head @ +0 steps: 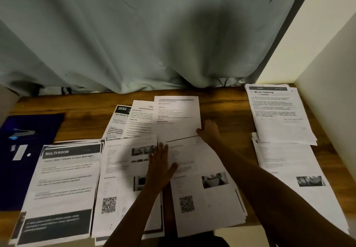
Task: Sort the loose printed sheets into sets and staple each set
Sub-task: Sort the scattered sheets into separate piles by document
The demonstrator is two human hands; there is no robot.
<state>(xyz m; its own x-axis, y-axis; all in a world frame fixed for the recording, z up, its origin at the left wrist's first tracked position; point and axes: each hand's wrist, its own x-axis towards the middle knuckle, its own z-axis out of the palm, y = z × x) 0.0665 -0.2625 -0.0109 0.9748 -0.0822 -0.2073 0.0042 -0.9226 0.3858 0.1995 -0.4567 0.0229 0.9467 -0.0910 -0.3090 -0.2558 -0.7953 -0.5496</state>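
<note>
A person's left hand (159, 167) presses flat, fingers straight, on the middle piles (119, 179) as the right hand (209, 129) pinches a sheet (177, 117) by its corner, far across the table (227, 108); a careless drag could scatter the fanned pages (134, 121) it overlaps, mixing sets

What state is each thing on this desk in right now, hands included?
left hand: flat, pressing the QR-code sheets.
right hand: gripping the plain text sheet by its corner.
MULTI-ROOM stack: piled, edges fanned.
Mirror Cleaning stack: piled, untouched.
stapler: lying on the blue folder, untouched.
</note>
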